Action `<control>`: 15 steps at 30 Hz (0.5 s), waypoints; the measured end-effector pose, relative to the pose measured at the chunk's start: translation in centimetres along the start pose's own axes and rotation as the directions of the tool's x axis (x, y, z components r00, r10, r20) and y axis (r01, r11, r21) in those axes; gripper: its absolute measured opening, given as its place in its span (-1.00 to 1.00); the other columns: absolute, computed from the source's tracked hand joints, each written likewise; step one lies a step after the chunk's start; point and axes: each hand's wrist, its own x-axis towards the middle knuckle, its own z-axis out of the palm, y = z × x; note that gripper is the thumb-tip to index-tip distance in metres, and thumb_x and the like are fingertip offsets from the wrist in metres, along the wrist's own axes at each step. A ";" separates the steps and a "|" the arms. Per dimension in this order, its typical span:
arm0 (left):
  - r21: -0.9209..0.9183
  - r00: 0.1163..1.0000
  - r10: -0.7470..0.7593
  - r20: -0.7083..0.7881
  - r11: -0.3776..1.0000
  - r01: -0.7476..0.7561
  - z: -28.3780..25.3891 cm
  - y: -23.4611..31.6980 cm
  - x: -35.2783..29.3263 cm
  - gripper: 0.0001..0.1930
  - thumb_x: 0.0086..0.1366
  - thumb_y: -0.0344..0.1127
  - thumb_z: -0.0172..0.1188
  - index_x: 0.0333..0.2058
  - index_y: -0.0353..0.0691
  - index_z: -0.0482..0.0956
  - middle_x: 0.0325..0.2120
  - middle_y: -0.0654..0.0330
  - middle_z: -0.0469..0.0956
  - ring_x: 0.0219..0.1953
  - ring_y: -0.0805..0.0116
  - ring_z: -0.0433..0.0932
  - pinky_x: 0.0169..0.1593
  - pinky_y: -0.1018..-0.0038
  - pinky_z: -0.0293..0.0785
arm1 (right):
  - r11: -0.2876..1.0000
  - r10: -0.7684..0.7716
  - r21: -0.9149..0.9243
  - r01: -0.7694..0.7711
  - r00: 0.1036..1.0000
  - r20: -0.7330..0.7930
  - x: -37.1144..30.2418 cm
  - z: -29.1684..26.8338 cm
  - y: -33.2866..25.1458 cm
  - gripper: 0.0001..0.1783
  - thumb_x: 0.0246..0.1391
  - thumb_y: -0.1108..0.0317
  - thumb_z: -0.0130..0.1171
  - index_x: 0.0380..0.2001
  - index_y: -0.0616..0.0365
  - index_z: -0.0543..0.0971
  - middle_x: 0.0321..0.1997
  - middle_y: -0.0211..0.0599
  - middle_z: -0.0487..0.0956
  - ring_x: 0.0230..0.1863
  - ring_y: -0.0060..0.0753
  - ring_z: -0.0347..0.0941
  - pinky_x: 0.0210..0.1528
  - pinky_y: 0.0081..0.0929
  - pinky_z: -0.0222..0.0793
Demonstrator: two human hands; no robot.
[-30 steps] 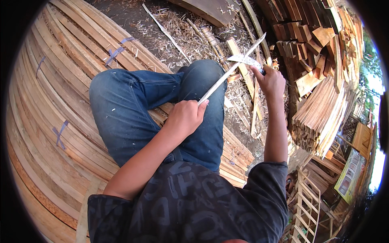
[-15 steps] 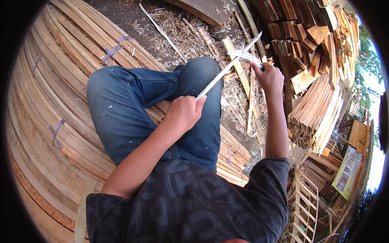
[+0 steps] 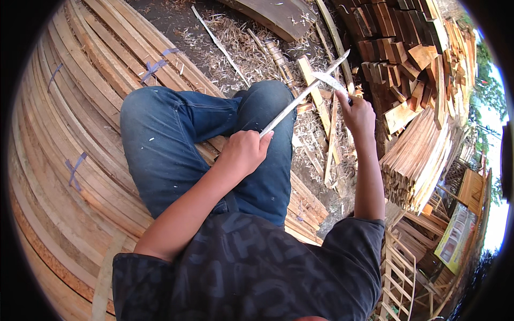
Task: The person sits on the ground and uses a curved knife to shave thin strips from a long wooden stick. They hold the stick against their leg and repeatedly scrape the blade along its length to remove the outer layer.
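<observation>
My left hand (image 3: 244, 152) is closed round the near end of a pale wooden stick (image 3: 292, 105), above my right knee. The stick slants up and away to the right, and its far end tapers to a point. In my right hand (image 3: 357, 113) is the handle of a knife (image 3: 329, 81); the fingers cover most of that handle. The knife's light blade lies across the stick near its far part and appears to touch it.
I sit on long planks (image 3: 75, 134) bundled with purple ties (image 3: 153, 69). Wood shavings (image 3: 235, 45) and loose strips (image 3: 319, 101) cover the ground ahead. Stacked timber (image 3: 407, 64) rises at the right, with a wooden ladder-like frame (image 3: 397, 278) at the lower right.
The knife blade has shifted slightly along the stick and turned, its tip now pointing more to the upper left. My right hand has moved a little nearer. My left hand keeps its grip.
</observation>
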 end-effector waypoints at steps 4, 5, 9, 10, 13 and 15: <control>-0.020 1.000 0.024 0.003 1.000 -0.024 0.0 0.2 0.0 -0.44 0.37 -0.07 -0.07 -0.66 -0.45 0.50 -0.70 -0.26 0.41 -0.54 -0.24 0.48 -0.38 0.05 0.41 | 0.993 -0.120 0.021 0.120 0.993 -0.019 -0.8 0.9 -2.7 -0.18 0.02 -0.45 -0.09 -0.68 0.20 0.55 -0.69 -0.03 0.51 -0.54 0.09 0.52 -0.38 -0.14 0.45; -0.019 1.000 0.012 0.021 1.000 -0.011 -0.2 0.3 -0.4 -0.44 0.37 -0.07 -0.07 -0.66 -0.45 0.50 -0.70 -0.26 0.41 -0.54 -0.24 0.49 -0.38 0.05 0.41 | 0.996 0.064 0.072 -0.062 0.997 -0.034 1.2 0.2 -1.7 -0.18 0.02 -0.45 -0.09 -0.66 0.21 0.57 -0.67 -0.01 0.53 -0.53 0.10 0.52 -0.38 -0.15 0.45; 0.005 0.999 0.018 0.047 1.000 -0.019 -0.5 0.8 0.0 -0.44 0.37 -0.07 -0.07 -0.66 -0.45 0.50 -0.70 -0.25 0.42 -0.54 -0.23 0.49 -0.39 0.04 0.41 | 0.991 0.124 0.063 -0.118 0.986 -0.111 3.1 0.4 1.1 -0.14 0.04 -0.43 -0.11 -0.60 0.31 0.59 -0.57 0.10 0.56 -0.41 0.11 0.55 -0.32 -0.11 0.44; 0.011 0.999 0.009 0.031 1.000 -0.010 -0.4 0.6 0.0 -0.43 0.37 -0.07 -0.07 -0.66 -0.45 0.50 -0.70 -0.25 0.42 -0.54 -0.23 0.49 -0.39 0.04 0.41 | 0.987 0.124 0.112 -0.115 0.989 -0.079 2.6 0.1 -0.2 -0.12 0.03 -0.44 -0.11 -0.58 0.34 0.59 -0.56 0.11 0.56 -0.37 0.12 0.55 -0.28 -0.08 0.43; 0.040 1.000 0.004 -0.001 0.999 -0.004 -0.4 0.7 -0.5 -0.43 0.37 -0.06 -0.07 -0.67 -0.44 0.51 -0.70 -0.25 0.43 -0.55 -0.22 0.50 -0.40 0.05 0.43 | 0.981 -0.175 -0.076 0.180 0.982 0.067 0.1 -0.3 -2.4 -0.21 0.03 -0.42 -0.06 -0.53 0.21 0.63 -0.61 0.07 0.54 -0.45 0.10 0.54 -0.35 -0.10 0.45; 0.049 1.000 0.004 0.001 0.999 -0.004 -0.9 0.7 -0.2 -0.43 0.37 -0.04 -0.07 -0.64 -0.42 0.54 -0.68 -0.22 0.47 -0.54 -0.19 0.53 -0.41 0.08 0.47 | 0.971 -0.233 -0.075 0.227 0.968 -0.093 1.6 -0.3 -1.3 -0.16 -0.04 -0.48 -0.04 -0.67 0.20 0.59 -0.65 -0.02 0.55 -0.51 0.01 0.55 -0.37 -0.13 0.45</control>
